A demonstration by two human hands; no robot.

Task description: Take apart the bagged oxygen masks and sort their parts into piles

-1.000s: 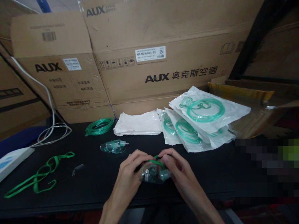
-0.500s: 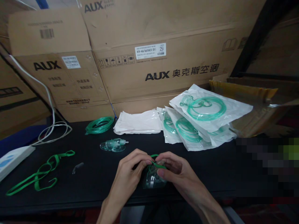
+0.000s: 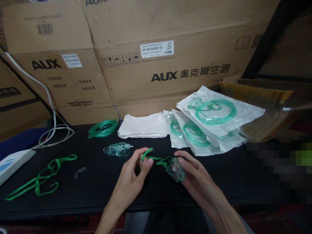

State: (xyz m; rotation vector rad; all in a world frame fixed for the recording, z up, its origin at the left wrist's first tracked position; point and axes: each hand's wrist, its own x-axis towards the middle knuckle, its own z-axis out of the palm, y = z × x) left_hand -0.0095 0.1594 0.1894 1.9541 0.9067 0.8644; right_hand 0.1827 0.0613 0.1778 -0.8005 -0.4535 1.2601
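Observation:
My left hand (image 3: 137,169) is closed on a green elastic strap (image 3: 153,158), with a loop of it standing above the fingers. The strap runs across to a clear green oxygen mask (image 3: 175,170), tilted in my right hand (image 3: 193,170), whose fingers are wrapped round its far side. Behind my left hand lies a second mask (image 3: 118,149) with a pale connector. More green straps (image 3: 46,177) lie tangled at the left, beside a small clear bent tube (image 3: 80,172).
A coil of green tubing (image 3: 103,128) lies at the back, beside a stack of white pouches (image 3: 143,126). Sealed packs with coiled tubing (image 3: 216,112) are piled at the right. A white power strip (image 3: 14,165) with cable sits at the left. Cardboard boxes (image 3: 190,87) stand behind the table (image 3: 97,191).
My hands have moved apart, drawing the strap out between them. The mask has come up from the table side into my right hand and turned.

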